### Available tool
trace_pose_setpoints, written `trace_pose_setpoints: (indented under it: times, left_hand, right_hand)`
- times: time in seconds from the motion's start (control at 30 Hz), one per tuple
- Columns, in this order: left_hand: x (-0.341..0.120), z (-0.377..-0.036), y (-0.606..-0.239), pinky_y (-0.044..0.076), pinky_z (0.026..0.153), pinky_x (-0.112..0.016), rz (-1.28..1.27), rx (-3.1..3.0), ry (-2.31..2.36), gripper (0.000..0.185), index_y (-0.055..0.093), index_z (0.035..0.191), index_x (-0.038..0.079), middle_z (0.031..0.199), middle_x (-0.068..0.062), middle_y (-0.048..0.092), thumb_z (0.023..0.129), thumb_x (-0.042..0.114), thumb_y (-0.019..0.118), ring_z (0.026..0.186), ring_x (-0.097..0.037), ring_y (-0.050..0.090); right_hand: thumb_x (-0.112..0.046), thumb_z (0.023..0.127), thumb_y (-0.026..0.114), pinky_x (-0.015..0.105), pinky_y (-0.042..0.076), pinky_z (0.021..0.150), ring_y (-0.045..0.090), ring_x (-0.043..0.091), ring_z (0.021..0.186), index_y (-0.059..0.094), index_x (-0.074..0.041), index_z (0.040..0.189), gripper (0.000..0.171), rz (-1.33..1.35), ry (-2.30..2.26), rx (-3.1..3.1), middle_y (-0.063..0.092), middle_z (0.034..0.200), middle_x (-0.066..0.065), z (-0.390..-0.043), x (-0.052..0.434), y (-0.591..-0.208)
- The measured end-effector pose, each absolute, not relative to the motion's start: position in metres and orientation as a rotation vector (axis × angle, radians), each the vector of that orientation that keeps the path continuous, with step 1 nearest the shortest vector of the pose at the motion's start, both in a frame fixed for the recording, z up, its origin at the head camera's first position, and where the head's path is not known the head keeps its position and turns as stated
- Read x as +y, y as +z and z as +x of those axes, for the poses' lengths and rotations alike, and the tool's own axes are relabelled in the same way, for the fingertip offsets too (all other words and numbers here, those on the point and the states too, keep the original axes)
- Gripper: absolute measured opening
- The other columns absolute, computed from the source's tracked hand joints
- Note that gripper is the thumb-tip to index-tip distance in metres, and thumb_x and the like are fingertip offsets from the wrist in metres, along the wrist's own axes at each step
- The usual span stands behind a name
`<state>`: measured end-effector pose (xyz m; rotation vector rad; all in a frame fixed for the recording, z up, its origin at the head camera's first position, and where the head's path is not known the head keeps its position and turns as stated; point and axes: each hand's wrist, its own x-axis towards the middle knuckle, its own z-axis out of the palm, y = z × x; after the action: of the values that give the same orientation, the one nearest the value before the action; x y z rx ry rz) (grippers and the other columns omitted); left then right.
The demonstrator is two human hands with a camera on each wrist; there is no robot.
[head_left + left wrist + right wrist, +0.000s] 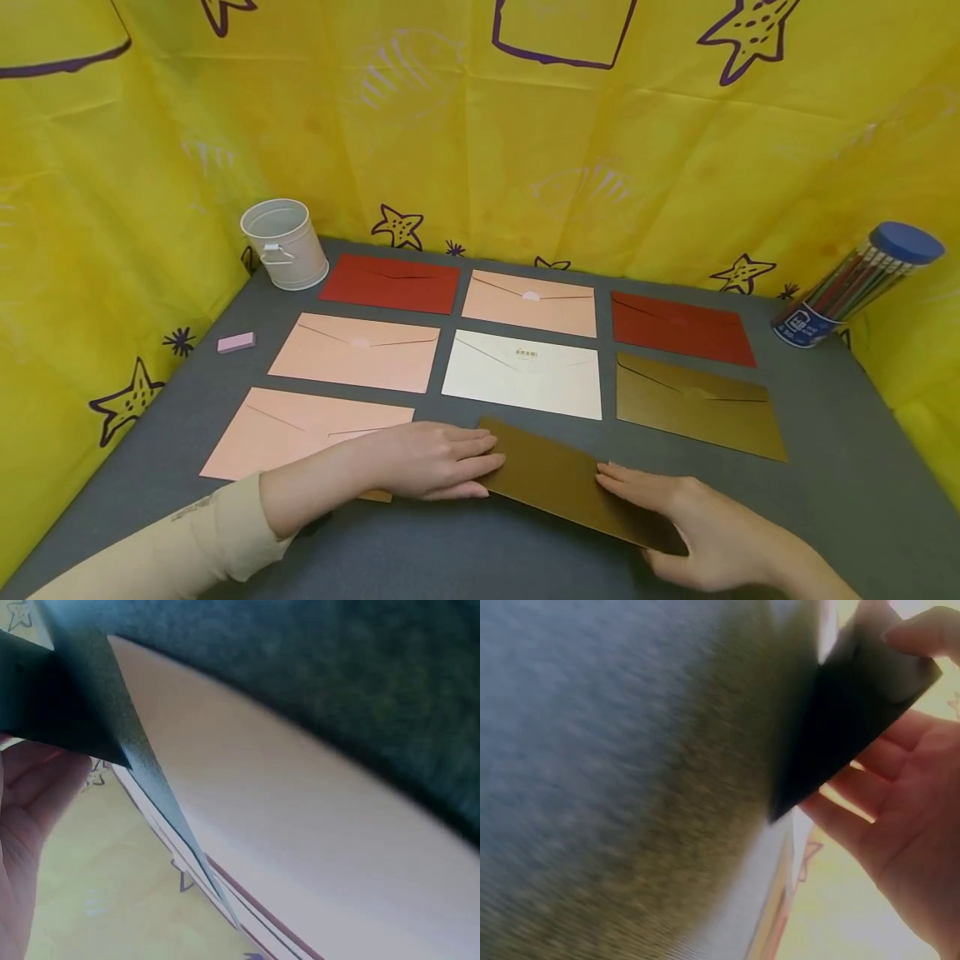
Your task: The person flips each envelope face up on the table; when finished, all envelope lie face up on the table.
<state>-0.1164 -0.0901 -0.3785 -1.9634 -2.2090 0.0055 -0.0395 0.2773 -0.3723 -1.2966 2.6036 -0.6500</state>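
A gold envelope [558,475] is held by both hands above the near part of the grey table [465,558], tilted. At its left end, my left hand [427,462] has its fingers laid over the edge. My right hand [705,521] grips the right end, thumb on one face and fingers on the other, as the right wrist view shows. There the envelope [840,720] looks dark. Beneath my left forearm lies a peach envelope [300,421], partly covered. The left thumb is mostly hidden.
Flat beyond the hands lie a white envelope [525,379], another gold envelope [697,408], two peach envelopes, and red envelopes at the back left [393,285] and right [678,325]. A white bucket [288,250], pink eraser [236,342] and pencil tub [855,292] stand near the edges.
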Motion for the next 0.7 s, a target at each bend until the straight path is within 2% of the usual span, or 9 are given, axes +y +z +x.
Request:
trace_pose_setpoints:
  times: [0.17, 0.27, 0.37, 0.47, 0.6, 0.7]
  left_hand:
    - [-0.091, -0.12, -0.373, 0.051, 0.087, -0.02, -1.921, -2.126, -0.323, 0.028, 0.066, 0.117, 0.009, 0.111, -0.001, 0.071, 0.095, 0.027, 0.064, 0.1, -0.009, 0.067]
    - [-0.093, -0.124, -0.368, 0.051, 0.08, -0.015, -1.858, -2.081, -0.545, 0.017, 0.068, 0.107, 0.01, 0.098, 0.005, 0.072, 0.093, 0.02, 0.068, 0.087, -0.003, 0.068]
    - [-0.096, -0.128, -0.364, 0.051, 0.074, -0.012, -1.76, -2.148, -0.825, 0.009, 0.071, 0.1, 0.012, 0.089, 0.008, 0.072, 0.093, 0.016, 0.068, 0.077, 0.001, 0.066]
    - [-0.101, -0.131, -0.363, 0.049, 0.064, -0.013, -1.614, -2.286, -1.144, 0.004, 0.072, 0.093, 0.015, 0.082, 0.011, 0.069, 0.091, 0.013, 0.07, 0.067, 0.002, 0.06]
    - [-0.109, -0.136, -0.365, 0.05, 0.054, -0.021, -1.321, -2.5, -1.446, 0.002, 0.073, 0.09, 0.017, 0.076, 0.012, 0.066, 0.09, 0.018, 0.071, 0.058, -0.003, 0.055]
    - [-0.114, -0.139, -0.368, 0.054, 0.054, -0.029, -1.101, -2.642, -1.599, 0.007, 0.074, 0.093, 0.015, 0.073, 0.009, 0.067, 0.089, 0.02, 0.073, 0.056, -0.009, 0.058]
  right_hand:
    - [-0.001, 0.083, 0.072, 0.015, 0.049, 0.084, 0.064, 0.015, 0.109, 0.058, -0.007, 0.135, 0.054, -1.398, -0.978, 2.515, 0.064, 0.127, 0.008, -0.05, 0.279, -0.369]
    - [0.005, 0.083, 0.072, 0.013, 0.051, 0.071, 0.069, 0.009, 0.093, 0.068, -0.008, 0.121, 0.041, -1.392, -1.139, 2.535, 0.071, 0.111, 0.005, -0.058, 0.278, -0.369]
    - [0.008, 0.082, 0.072, 0.014, 0.05, 0.06, 0.068, 0.005, 0.079, 0.073, -0.011, 0.109, 0.033, -1.295, -1.261, 2.582, 0.073, 0.098, 0.0, -0.064, 0.273, -0.368]
    - [0.005, 0.084, 0.072, 0.018, 0.051, 0.057, 0.066, 0.006, 0.074, 0.072, -0.015, 0.102, 0.027, -1.122, -1.345, 2.593, 0.073, 0.091, -0.002, -0.07, 0.265, -0.367]
    - [-0.005, 0.087, 0.073, 0.025, 0.054, 0.06, 0.068, 0.012, 0.074, 0.069, -0.021, 0.097, 0.019, -0.863, -1.403, 2.56, 0.072, 0.088, -0.006, -0.077, 0.254, -0.369]
    - [-0.014, 0.086, 0.076, 0.022, 0.047, 0.051, 0.06, 0.007, 0.056, 0.066, -0.023, 0.094, 0.016, -0.744, -1.387, 2.59, 0.067, 0.078, -0.01, -0.083, 0.246, -0.374]
